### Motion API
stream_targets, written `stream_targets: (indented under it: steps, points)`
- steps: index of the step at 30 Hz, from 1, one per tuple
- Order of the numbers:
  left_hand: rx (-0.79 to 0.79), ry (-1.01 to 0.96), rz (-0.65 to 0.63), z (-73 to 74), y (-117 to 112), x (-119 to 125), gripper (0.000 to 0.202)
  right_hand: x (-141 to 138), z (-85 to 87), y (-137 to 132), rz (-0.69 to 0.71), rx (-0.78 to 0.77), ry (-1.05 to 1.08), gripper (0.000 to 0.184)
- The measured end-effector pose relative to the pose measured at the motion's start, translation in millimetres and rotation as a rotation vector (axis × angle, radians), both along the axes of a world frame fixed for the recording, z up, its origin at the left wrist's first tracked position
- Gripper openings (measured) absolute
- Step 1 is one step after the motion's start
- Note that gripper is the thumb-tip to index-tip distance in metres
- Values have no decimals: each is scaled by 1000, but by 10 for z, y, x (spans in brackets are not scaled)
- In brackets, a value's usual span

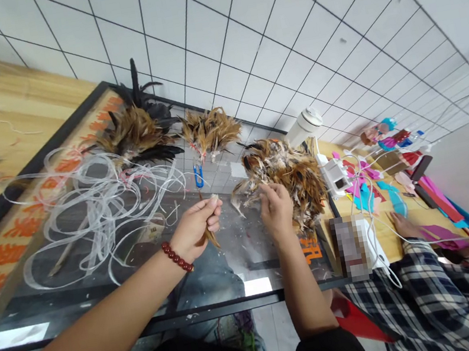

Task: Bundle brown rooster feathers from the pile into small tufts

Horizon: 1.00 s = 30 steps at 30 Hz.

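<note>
My left hand (196, 228) is closed in a pinch on a small bunch of brown feathers (212, 236) whose tips hang down below the fingers. A red bead bracelet (177, 257) circles that wrist. My right hand (275, 209) has its fingers curled into the near edge of a big pile of brown and white feathers (293, 177) on the glass table (101, 293); what it grips is hidden. Both hands hover over the glass, about a hand's width apart.
Two tied feather bundles (137, 132) (210, 130) lie farther back, beside a tangle of clear plastic strips (95, 204) and blue snips (198, 175). A white cup (305, 126), charger and cables (336, 177) and coloured paper scraps (401, 177) are right. A person in a plaid sleeve (434, 292) sits right.
</note>
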<state>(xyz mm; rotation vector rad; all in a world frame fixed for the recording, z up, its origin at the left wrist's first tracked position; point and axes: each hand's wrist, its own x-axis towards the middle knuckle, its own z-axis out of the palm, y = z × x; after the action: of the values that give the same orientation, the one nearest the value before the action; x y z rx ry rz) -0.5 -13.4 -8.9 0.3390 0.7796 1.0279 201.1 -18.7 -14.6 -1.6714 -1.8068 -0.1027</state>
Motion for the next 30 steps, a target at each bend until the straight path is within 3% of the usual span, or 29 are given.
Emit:
stream_targets:
  steps: [5,8,10,13,16,19,24,30]
  points:
    - [9,-12,3,-11,2,8,22,-183,10,8,308,-97,-350,40]
    - [24,-7,2,-10,5,5,24,-226,37,13,330,-158,-359,25]
    - [39,6,3,-2,4,6,26,-236,50,-4,287,-148,-211,17]
    - [44,72,37,14,-8,22,29,-301,47,-60,247,-179,278,15]
    - [28,164,103,21,-24,49,32,-448,40,-117,273,-393,860,22]
    - [59,170,114,18,-38,64,36,-601,65,-146,327,-646,1211,26]
    - [96,122,36,33,-51,54,39,-675,97,-136,324,-913,1506,30]
    - [114,149,-13,49,-78,61,39,-664,-11,-109,349,-941,1586,28]
